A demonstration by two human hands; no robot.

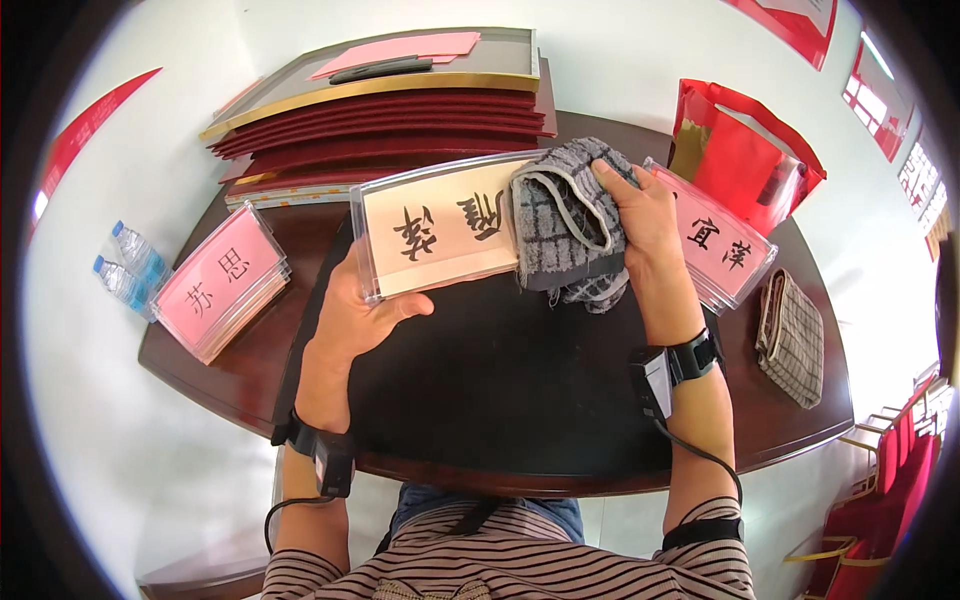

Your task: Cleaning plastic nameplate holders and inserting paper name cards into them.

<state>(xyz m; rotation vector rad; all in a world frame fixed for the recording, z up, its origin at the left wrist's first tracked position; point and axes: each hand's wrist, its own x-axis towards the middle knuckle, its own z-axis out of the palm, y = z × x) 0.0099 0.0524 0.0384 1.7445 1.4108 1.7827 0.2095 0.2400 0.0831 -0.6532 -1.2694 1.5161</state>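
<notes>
Dark brown wood, polished, curves round the table (780, 420), with a black panel (500, 400) across its middle; from my remote station I see white walls (620, 45) beyond and red chairs (890, 485) at four o'clock. At two o'clock stands a glossy red bag (745, 165); I can't make out its contents. Two clear bottles (145, 255) with blue labels stand at nine, behind a stack of transparent holders (225, 285) with a pink card in front. Another pink-carded holder (725, 250) sits between two and three. At eleven, dark red folders (380, 130) are piled flat under a gold-edged grey board (500, 55) bearing pink paper (440, 45) and black pens (380, 68).

Just above centre, toward eleven, is the rigid clear nameplate (430, 240) with its cream card. My left hand (355, 310) grips its near left corner; my right hand (645, 215) clasps a fuzzy grey checked cloth (565, 240) over its right end. A folded brown checked cloth (793, 340) lies at three.
</notes>
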